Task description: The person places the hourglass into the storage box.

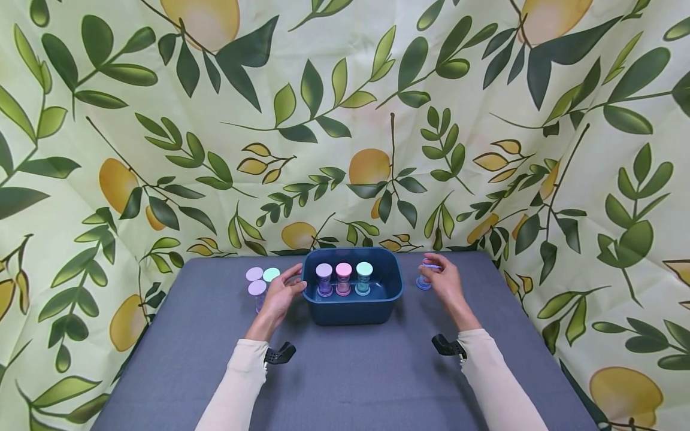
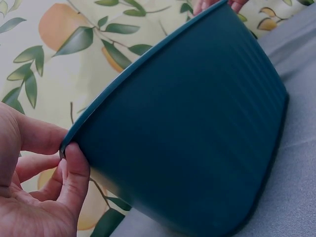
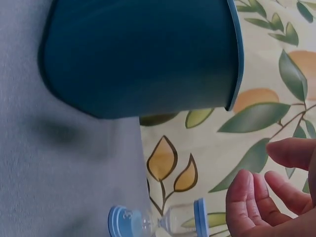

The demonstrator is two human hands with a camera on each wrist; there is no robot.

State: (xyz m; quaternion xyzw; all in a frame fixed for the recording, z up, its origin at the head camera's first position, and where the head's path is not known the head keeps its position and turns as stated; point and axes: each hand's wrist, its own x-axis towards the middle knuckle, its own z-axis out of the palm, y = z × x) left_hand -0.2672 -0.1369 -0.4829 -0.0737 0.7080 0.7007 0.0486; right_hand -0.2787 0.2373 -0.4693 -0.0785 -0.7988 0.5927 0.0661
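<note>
Steadying the bin [image 1: 353, 299], the left hand [image 1: 280, 296] pinches its left rim between thumb and fingers. Three timers already stand inside the bin: purple [image 1: 324, 279], pink [image 1: 343, 278] and green [image 1: 363, 278]. Right of the bin, the right hand [image 1: 444, 281] hovers relaxed at the blue timer [image 3: 158, 221], fingers apart from it, holding nothing. By my read, roughly half is done: three more timers [image 1: 261, 281] wait left of the bin, just behind the left hand. Nothing blocks the bin's mouth.
</note>
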